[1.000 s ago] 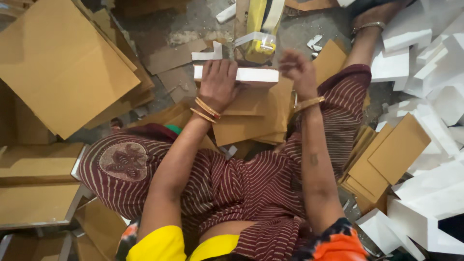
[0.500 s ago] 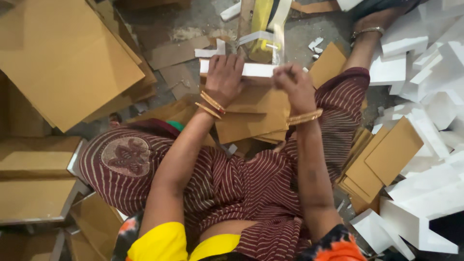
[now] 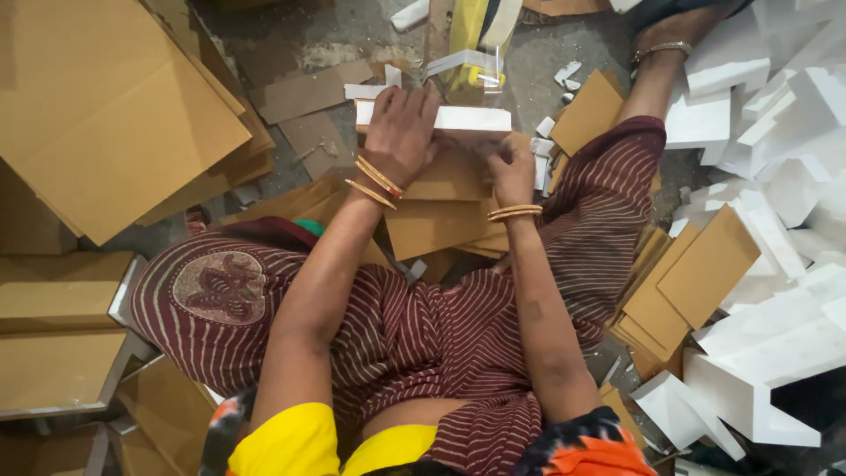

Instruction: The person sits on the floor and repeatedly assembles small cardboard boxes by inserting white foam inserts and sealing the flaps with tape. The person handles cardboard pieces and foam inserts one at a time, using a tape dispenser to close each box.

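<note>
The white strip [image 3: 458,118] lies across the top of a stack of brown cardboard pieces [image 3: 441,207], at about twelve o'clock from the person's lap. The left hand [image 3: 401,132] presses flat on the strip's left half, palm down, fingers spread over its edge. A second ago the right hand [image 3: 511,167] sat at the strip's right end; it has since slid down and inward to about five o'clock of the strip, where it now pinches at the edge of the top cardboard piece, fingers curled. So the hands have drawn closer together, the left one pinning, the right one working the card below the strip; whether it grips the card firmly I cannot tell. The strip itself has hardly moved.

Beyond the strip, at twelve o'clock, stands a yellow tool [image 3: 471,53] with white tape. A large cardboard sheet [image 3: 97,115] lies at ten o'clock, and a heap of white foam pieces [image 3: 775,176] at three o'clock.
</note>
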